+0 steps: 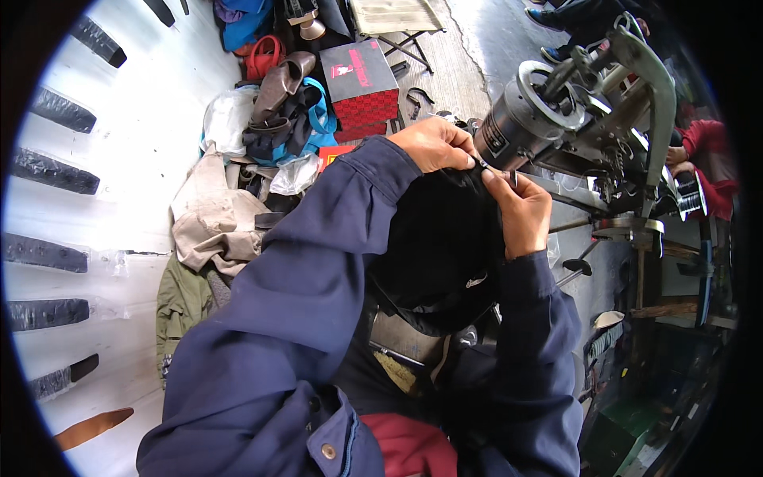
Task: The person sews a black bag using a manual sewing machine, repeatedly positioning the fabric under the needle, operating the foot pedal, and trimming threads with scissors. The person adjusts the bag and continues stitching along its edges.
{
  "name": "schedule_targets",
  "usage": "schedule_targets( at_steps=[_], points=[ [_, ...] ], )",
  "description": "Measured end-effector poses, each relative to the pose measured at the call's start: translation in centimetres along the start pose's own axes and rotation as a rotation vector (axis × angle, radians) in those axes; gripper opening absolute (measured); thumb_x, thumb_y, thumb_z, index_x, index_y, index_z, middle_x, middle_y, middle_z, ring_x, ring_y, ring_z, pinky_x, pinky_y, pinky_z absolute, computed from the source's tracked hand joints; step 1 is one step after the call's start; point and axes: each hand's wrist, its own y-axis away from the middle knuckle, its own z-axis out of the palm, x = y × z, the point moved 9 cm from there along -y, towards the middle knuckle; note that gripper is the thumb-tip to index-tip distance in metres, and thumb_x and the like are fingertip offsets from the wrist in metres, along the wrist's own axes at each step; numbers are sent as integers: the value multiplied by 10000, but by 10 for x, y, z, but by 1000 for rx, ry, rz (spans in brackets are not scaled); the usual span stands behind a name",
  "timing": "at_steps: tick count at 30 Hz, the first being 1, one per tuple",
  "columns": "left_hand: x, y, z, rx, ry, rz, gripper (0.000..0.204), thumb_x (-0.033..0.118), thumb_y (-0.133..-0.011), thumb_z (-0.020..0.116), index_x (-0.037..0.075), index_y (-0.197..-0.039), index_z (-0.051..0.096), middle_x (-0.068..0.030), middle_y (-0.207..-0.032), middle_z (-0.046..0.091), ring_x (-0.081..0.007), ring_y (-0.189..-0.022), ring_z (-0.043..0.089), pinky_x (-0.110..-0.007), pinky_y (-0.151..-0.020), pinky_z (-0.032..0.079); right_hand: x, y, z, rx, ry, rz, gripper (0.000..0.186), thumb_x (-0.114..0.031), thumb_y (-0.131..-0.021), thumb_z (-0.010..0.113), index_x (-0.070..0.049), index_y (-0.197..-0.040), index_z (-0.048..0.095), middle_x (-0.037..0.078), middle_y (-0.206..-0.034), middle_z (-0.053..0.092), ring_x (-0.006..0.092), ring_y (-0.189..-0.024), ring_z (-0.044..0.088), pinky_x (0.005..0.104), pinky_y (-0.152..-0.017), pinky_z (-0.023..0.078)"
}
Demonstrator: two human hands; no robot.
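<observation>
While floppy black fabric [437, 246] hangs between navy cloth sleeves [294, 262], the left hand [433, 145] and right hand [520, 211] pinch its far edge, fingers nearly closed. Dark grey metal machine [517, 123] crowds them, barely any room; grey ground [505, 44] beyond.

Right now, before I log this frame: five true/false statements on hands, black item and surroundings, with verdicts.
1. The left hand and right hand are close together at the black item's upper edge. True.
2. The person's sleeves are bright yellow. False: the sleeves are dark blue.
3. The beige cloth lies left of the black item. True.
4. The machine stands left of the hands. False: the metal machine is to their right.
5. The box has a dark top and red sides. True.
</observation>
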Motion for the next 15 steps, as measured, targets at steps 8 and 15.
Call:
schedule_targets(
  at_steps=[8,15],
  points=[
    [8,-2,2,3,-55,17,154,62,-840,680,1,-973,727,25,-860,682,-59,-778,593,-220,-730,468,0,1,-9,85,33,-43,174,-98,-865,792,-5,-783,670,-68,-718,606,-5,-640,472,170,-575,353],
    [10,-4,3,25,-23,45,184,32,-830,658,-2,-996,731,18,-883,695,-58,-801,604,-214,-752,475,-15,5,-13,144,270,-94,224,-110,-850,809,19,-936,648,-2,-742,669,43,-665,568,207,-629,450]
  ],
)
